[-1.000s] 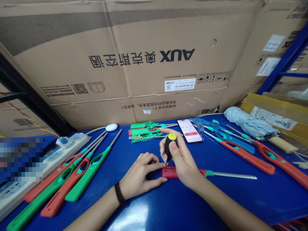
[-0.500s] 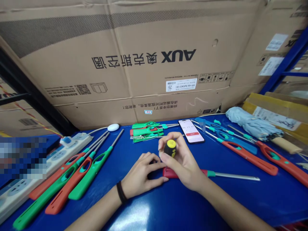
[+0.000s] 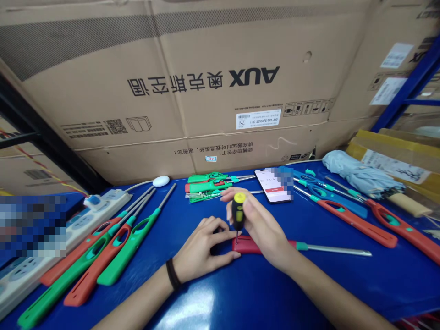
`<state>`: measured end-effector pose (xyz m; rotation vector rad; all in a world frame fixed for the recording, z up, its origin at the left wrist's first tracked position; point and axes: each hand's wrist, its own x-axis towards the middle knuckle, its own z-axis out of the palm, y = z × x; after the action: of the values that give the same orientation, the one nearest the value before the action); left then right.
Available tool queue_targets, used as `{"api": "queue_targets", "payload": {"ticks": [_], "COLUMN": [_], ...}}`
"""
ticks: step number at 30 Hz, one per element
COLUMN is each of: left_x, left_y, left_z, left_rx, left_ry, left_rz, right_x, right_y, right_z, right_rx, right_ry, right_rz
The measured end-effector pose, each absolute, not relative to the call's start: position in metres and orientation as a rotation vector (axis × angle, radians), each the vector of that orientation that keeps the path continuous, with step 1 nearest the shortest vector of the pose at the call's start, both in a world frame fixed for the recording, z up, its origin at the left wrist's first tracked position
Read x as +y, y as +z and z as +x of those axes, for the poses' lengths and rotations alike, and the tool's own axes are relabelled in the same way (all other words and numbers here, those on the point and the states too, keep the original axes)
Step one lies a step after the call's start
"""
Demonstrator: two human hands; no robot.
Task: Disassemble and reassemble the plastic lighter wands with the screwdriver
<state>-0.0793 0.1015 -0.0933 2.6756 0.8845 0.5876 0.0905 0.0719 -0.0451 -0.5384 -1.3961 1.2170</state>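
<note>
A red gas lighter (image 3: 247, 245) with a teal collar and a long metal tube lies on the blue table, its tube pointing right. Thumb and finger of my left hand (image 3: 206, 250) pinch the left end of its handle. My right hand (image 3: 263, 224) holds a black-and-yellow screwdriver (image 3: 238, 213) upright over that end. The thin shaft reaches down to the handle; whether the tip sits in a screw is too small to tell. Part of the lighter is hidden behind my right hand.
On the left lie several red and green lighters (image 3: 127, 247) beside a white power strip (image 3: 74, 227). Green lighter parts (image 3: 209, 183) and a phone (image 3: 271, 185) lie behind my hands. To the right are more lighters (image 3: 357, 222) and a folded light-blue umbrella (image 3: 357, 174). A large cardboard box (image 3: 192, 55) stands behind.
The screwdriver has tipped more upright, so its shaft now shows above the lighter handle. My right fingers have shifted and loosened around its grip. My left hand has stayed in place.
</note>
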Motion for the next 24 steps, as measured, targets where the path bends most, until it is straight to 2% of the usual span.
{"api": "queue_targets", "payload": {"ticks": [24], "left_x": [0.1009], "left_y": [-0.0919], "left_z": [-0.0791], "left_rx": [0.867], "left_ry": [0.574], "left_rz": [2.649], "right_x": [0.0714], "right_y": [-0.0454], "right_z": [0.0884], "right_rx": [-1.343], "right_ry": [1.238], "right_rz": [-0.536]}}
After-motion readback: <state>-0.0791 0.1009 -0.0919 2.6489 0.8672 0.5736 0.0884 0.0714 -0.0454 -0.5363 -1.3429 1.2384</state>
